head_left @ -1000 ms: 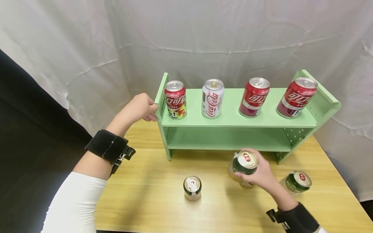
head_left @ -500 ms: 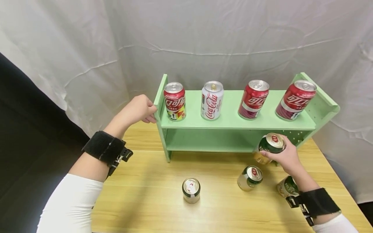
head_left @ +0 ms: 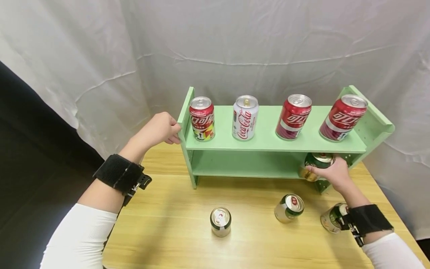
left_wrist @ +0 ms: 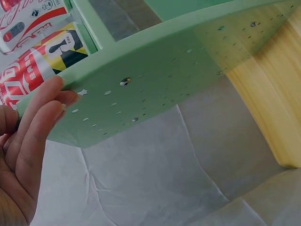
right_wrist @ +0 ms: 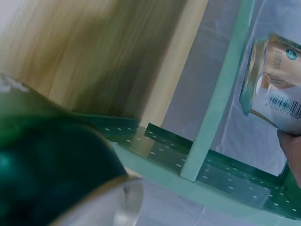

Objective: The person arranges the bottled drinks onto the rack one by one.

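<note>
A green two-level shelf (head_left: pixel 268 140) stands on a wooden table (head_left: pixel 168 224). My right hand (head_left: pixel 330 173) grips a green and gold can (head_left: pixel 318 161) at the right end of the lower level, just under the top board. The right wrist view shows that can (right_wrist: pixel 275 89) held by my fingers (right_wrist: pixel 291 150) beside the shelf's perforated side panel (right_wrist: pixel 211 165). My left hand (head_left: pixel 162 129) rests against the outside of the shelf's left side panel. In the left wrist view my fingers (left_wrist: pixel 40 122) lie fairly straight on that panel (left_wrist: pixel 155 84).
Three red cans (head_left: pixel 201 118) (head_left: pixel 293 116) (head_left: pixel 342 117) and a white can (head_left: pixel 245 117) stand on the top board. Three green cans stand on the table: middle (head_left: pixel 220 221), right (head_left: pixel 289 208), and by my right wrist (head_left: pixel 330 218). White cloth hangs behind.
My right hand lifted the green can from the table's middle right and carried it back and right into the lower level's right end. The left hand stayed on the side panel.
</note>
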`<state>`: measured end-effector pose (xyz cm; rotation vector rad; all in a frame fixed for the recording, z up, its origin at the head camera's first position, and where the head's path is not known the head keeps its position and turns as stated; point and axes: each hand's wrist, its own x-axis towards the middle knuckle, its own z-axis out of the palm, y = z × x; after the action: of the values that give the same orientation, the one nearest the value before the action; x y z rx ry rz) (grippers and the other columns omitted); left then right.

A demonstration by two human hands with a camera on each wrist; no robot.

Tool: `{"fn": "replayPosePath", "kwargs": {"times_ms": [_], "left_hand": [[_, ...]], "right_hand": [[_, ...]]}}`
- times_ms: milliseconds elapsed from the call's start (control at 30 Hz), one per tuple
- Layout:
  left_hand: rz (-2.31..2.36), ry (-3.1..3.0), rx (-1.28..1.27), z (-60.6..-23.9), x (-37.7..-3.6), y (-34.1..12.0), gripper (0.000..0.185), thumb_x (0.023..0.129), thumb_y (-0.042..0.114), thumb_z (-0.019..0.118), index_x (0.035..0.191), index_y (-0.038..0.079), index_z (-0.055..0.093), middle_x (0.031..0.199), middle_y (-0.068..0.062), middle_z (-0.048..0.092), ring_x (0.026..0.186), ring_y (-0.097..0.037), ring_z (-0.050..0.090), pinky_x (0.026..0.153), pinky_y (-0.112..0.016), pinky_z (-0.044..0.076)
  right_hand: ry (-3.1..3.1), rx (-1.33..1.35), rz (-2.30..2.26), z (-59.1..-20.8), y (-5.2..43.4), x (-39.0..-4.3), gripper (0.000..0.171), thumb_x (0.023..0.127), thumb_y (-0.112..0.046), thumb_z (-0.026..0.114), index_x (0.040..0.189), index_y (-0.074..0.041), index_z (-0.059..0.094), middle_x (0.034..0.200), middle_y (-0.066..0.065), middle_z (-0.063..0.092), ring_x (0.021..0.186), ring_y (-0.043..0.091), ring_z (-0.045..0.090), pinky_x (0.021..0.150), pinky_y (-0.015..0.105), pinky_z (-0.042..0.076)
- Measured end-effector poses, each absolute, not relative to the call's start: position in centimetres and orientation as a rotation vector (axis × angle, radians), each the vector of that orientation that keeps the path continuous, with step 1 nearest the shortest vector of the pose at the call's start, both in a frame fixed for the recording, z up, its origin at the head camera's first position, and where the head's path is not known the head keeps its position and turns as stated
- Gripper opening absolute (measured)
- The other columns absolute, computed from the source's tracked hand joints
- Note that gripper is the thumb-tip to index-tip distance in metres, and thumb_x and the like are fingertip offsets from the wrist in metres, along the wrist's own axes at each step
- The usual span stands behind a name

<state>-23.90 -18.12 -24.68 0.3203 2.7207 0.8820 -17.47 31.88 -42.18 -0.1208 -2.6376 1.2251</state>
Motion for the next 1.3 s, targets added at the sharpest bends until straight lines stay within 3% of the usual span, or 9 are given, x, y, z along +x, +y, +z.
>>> {"fn": "replayPosePath", "kwargs": {"times_ms": [100,233,333,467,567,667,833,1000,1300], "left_hand": [[0.881,2.721,0.325,-24.7,-24.0,-18.1,0.031,0.092,0.011,0.041,0.087,-0.006,0.067,0.084,-0.018,0.072,0.074,-0.022,0.072,0.07,-0.036,0.06],[0.884,2.711,0.325,-24.7,-24.1,-18.1,0.031,0.092,0.01,0.041,0.087,-0.006,0.067,0.084,-0.018,0.072,0.074,-0.022,0.072,0.07,-0.035,0.06],[0.887,2.705,0.328,-24.7,-24.0,-18.2,0.031,0.092,0.009,0.041,0.088,-0.007,0.067,0.084,-0.019,0.072,0.074,-0.022,0.072,0.068,-0.034,0.06],[0.898,2.7,0.343,-24.6,-23.7,-18.2,0.03,0.091,0.008,0.04,0.087,-0.007,0.067,0.083,-0.019,0.072,0.073,-0.022,0.072,0.067,-0.032,0.06],[0.906,2.703,0.347,-24.5,-23.7,-18.2,0.03,0.09,0.007,0.04,0.084,-0.006,0.066,0.082,-0.019,0.072,0.073,-0.022,0.072,0.067,-0.032,0.06],[0.9,2.713,0.342,-24.6,-23.8,-18.2,0.029,0.09,0.008,0.04,0.08,-0.004,0.064,0.082,-0.018,0.072,0.073,-0.022,0.072,0.067,-0.032,0.06],[0.879,2.724,0.345,-24.9,-23.9,-18.2,0.029,0.089,0.009,0.039,0.076,-0.001,0.063,0.081,-0.016,0.072,0.072,-0.021,0.072,0.068,-0.032,0.06],[0.879,2.725,0.347,-25.0,-23.9,-18.1,0.029,0.089,0.008,0.04,0.074,-0.001,0.062,0.08,-0.017,0.072,0.071,-0.021,0.072,0.068,-0.033,0.06],[0.883,2.738,0.325,-24.8,-24.0,-18.1,0.028,0.087,0.007,0.039,0.068,0.001,0.059,0.079,-0.016,0.072,0.071,-0.021,0.072,0.067,-0.033,0.06]], "right_hand": [[-2.615,-0.14,1.237,-42.3,32.3,-17.9,0.083,0.073,-0.021,0.081,0.135,0.007,0.034,0.125,0.027,0.046,0.097,0.006,0.045,0.077,0.009,0.038],[-2.585,-0.122,1.275,-42.7,32.7,-18.4,0.088,0.072,-0.017,0.081,0.141,0.001,0.03,0.133,0.023,0.04,0.117,0.02,0.041,0.095,0.013,0.035],[-2.556,-0.063,1.347,-43.0,33.0,-18.8,0.088,0.072,-0.012,0.08,0.144,-0.009,0.028,0.138,0.016,0.035,0.127,0.016,0.033,0.109,0.021,0.027],[-2.523,0.004,1.532,-43.2,33.7,-19.3,0.084,0.077,-0.004,0.074,0.143,-0.026,0.025,0.141,0.001,0.03,0.132,0.008,0.024,0.118,0.03,0.017],[-2.51,0.028,1.645,-43.2,34.2,-19.7,0.083,0.082,0.0,0.068,0.142,-0.033,0.021,0.14,-0.009,0.026,0.133,0.008,0.021,0.117,0.026,0.016],[-2.492,0.067,1.685,-43.2,34.5,-20.0,0.085,0.082,0.003,0.066,0.143,-0.034,0.019,0.138,-0.016,0.025,0.133,0.007,0.021,0.113,0.015,0.02],[-2.473,0.059,1.716,-43.1,35.0,-20.0,0.086,0.081,0.004,0.067,0.144,-0.033,0.02,0.134,-0.02,0.028,0.131,0.006,0.024,0.106,0.008,0.026],[-2.483,0.007,1.699,-43.1,35.0,-19.4,0.08,0.082,-0.002,0.069,0.142,-0.032,0.025,0.136,-0.016,0.031,0.132,0.007,0.025,0.102,0.004,0.028],[-2.227,0.101,1.839,-42.9,33.9,-19.4,0.077,0.076,0.012,0.069,0.137,-0.024,0.037,0.131,-0.013,0.041,0.125,0.007,0.035,0.093,0.003,0.034]]}}
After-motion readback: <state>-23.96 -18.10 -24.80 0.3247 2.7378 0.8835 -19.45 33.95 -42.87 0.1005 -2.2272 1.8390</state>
